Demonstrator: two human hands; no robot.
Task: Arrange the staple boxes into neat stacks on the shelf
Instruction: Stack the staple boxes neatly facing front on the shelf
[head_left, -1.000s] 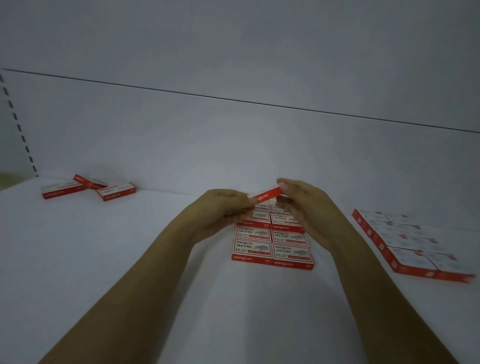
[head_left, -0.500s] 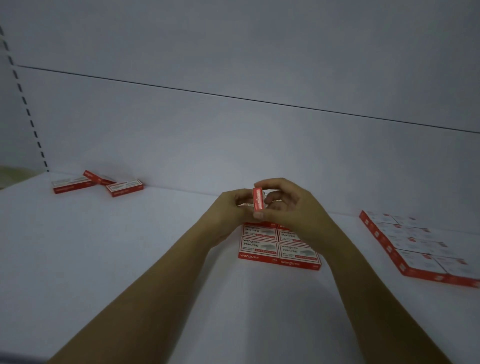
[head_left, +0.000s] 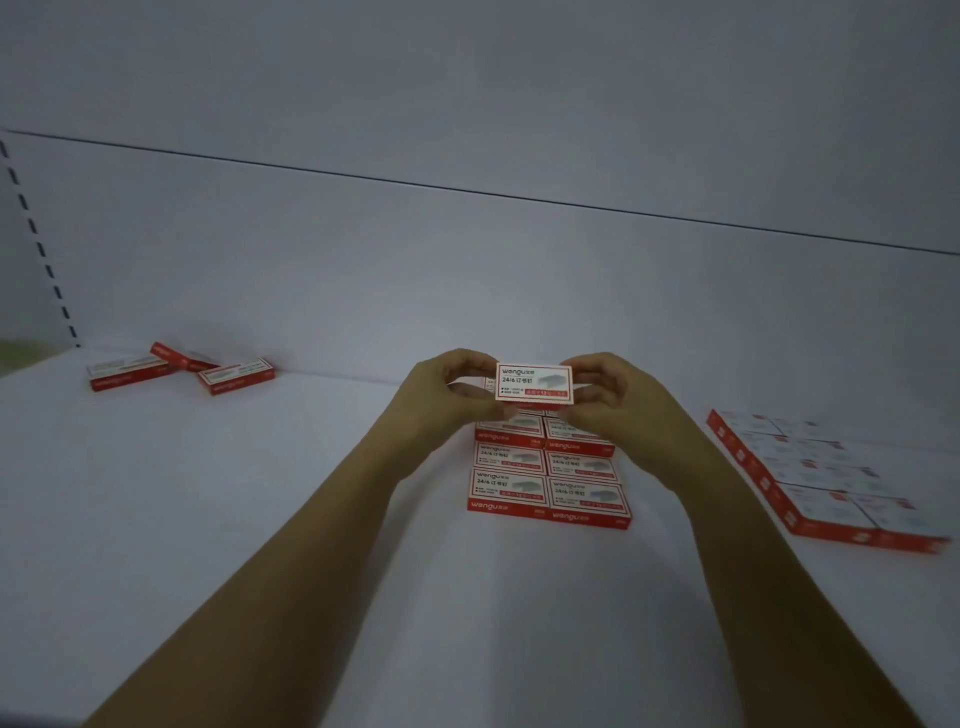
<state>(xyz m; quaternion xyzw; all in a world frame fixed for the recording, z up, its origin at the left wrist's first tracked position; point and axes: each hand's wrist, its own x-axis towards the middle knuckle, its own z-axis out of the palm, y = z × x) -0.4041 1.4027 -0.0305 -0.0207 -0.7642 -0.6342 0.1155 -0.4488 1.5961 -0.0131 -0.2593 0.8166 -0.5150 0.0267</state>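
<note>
At frame centre, the left hand (head_left: 447, 397) and right hand (head_left: 615, 400) pinch one staple box (head_left: 533, 382) by its ends, label facing the camera, above the block of boxes (head_left: 548, 475). Placing is under way; next, it likely needs lowering flat and square onto that block.

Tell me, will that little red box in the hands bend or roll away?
Probably neither. The staple box keeps flat faces and sharp corners between the left hand and right hand, so it looks stiff. Flat sides should slide, not roll.
</note>
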